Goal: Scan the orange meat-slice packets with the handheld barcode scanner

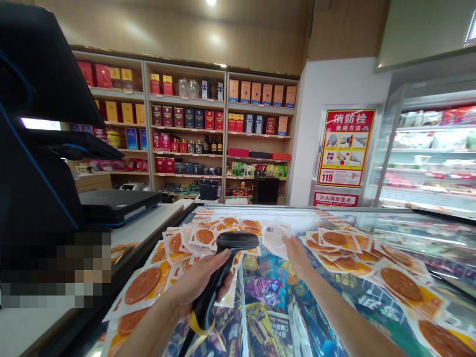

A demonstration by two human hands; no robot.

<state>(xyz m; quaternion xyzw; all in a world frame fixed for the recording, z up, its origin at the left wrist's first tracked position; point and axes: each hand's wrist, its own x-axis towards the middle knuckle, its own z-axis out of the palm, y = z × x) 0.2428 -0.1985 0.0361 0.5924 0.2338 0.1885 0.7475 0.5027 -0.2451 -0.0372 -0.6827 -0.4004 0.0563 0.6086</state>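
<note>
My left hand (211, 277) is wrapped round the handle of a black barcode scanner (237, 241) with yellow trim near its base. The scanner's head points right, toward a pale, partly see-through flat packet (275, 239). My right hand (296, 254) pinches that packet at its right edge; its printing is too blurred to read. To the left lie overlapping flat packets (143, 286), each with a round orange-brown slice pictured or showing. More such packets (336, 248) are heaped on the right.
Colourful bagged goods (266, 317) fill the chest freezer (243, 322) below my hands. A black checkout terminal (40, 148) and a counter (148, 233) stand at left. Beyond are shelves of boxes (188, 119), a red fire-hydrant poster (347, 146) and a lit fridge (435, 153).
</note>
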